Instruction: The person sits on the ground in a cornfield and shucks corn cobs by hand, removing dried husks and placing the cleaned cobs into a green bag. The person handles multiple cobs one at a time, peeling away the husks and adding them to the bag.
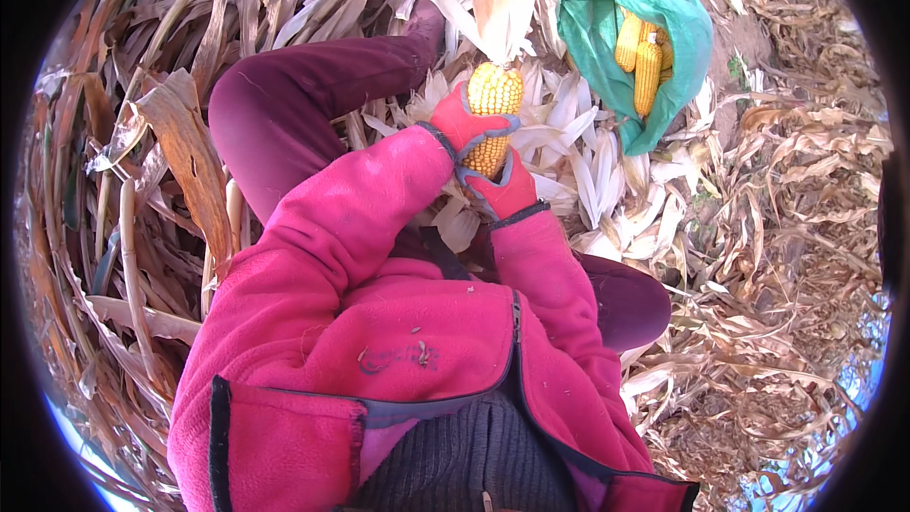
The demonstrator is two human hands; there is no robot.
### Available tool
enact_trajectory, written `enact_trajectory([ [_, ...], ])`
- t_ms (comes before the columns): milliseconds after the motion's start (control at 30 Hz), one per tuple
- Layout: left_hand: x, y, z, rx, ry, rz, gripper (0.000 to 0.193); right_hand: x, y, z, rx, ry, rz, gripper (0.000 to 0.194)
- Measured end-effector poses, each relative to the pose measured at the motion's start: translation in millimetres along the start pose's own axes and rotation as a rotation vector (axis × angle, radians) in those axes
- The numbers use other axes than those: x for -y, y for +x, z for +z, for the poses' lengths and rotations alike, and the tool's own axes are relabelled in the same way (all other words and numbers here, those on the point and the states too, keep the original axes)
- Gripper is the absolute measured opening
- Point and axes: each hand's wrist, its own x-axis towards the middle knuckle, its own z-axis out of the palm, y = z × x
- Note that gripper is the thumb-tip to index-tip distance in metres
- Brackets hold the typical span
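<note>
An ear of yellow corn (495, 89) is held out in front of my lap, its kernels bare. Dry, pale husk (503, 0) is still attached at its far end and spreads away from me. My left hand (466, 119), in a red and grey work glove, wraps around the middle of the ear with the thumb across the kernels. Close to my body, my right hand (508, 190), gloved the same way, grips the near tip. Its fingers are partly hidden beneath the ear.
A green woven sack (665, 0) lies with its mouth towards me at the far right, holding several husked corn ears (647, 75). Loose husks (569, 135) cover the ground between my bent legs (274, 110). Dry cornstalks (131, 249) crowd my left side; leaf litter (775, 284) spreads on the right.
</note>
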Motion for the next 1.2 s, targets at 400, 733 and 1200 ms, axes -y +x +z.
enact_trajectory([
  [400,-30,-32,19,0.469,0.792,-0.048,0.085,49,12,-66,-0.403,0.276,-0.224,0.049],
  [733,-10,-52,29,0.678,0.27,-0.181,0.063,55,5,-56,-0.413,0.248,-0.412,0.027],
  [1200,-100,-63,25,0.641,-0.316,-0.329,0.083,41,32,-68,-0.308,0.49,0.238,0.06],
])
